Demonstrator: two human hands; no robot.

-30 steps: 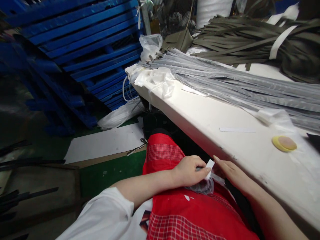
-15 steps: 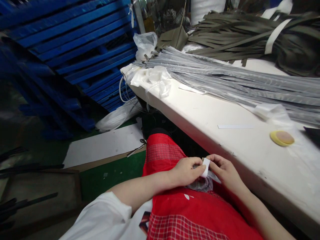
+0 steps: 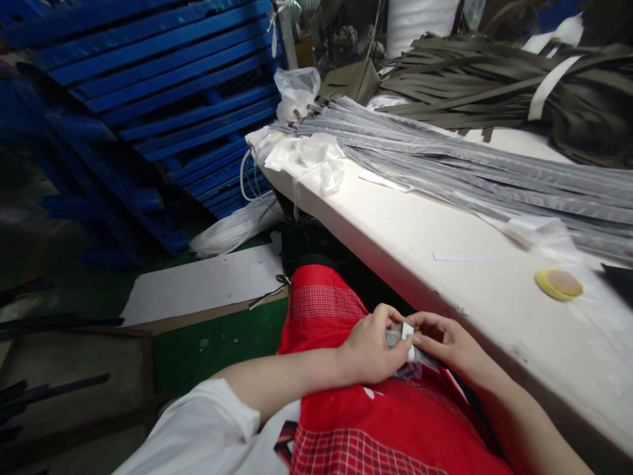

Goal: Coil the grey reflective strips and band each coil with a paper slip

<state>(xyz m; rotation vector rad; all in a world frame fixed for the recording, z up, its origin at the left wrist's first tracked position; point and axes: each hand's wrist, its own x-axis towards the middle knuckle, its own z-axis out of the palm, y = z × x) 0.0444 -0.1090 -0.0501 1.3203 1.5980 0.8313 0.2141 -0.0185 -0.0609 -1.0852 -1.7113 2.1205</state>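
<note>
Over the lap, my left hand (image 3: 373, 346) is closed, with thumb and fingers around the end of a grey, clear-plastic-wrapped piece (image 3: 393, 338). A small white strip (image 3: 408, 331) lies across that end, between both hands. My right hand (image 3: 448, 343) pinches at the strip's right side with thumb and fingertips. Most of the wrapped piece is hidden behind the hands. A red apron (image 3: 395, 422) with a checked band lies beneath them.
To the right runs a white table (image 3: 395, 218) with plastic-wrapped grey strips (image 3: 445, 158), a dark strip bundle (image 3: 455, 86), a loose white strip (image 3: 467, 257) and a yellow-rimmed round pad (image 3: 558, 284). Blue stacked pallets (image 3: 198, 99) stand left; white board (image 3: 208, 284) lies on the floor.
My left hand has tilted with its knuckles raised, and the white strip now sits folded lower between my fingers. My right hand stays close beside it. The view has shifted slightly.
</note>
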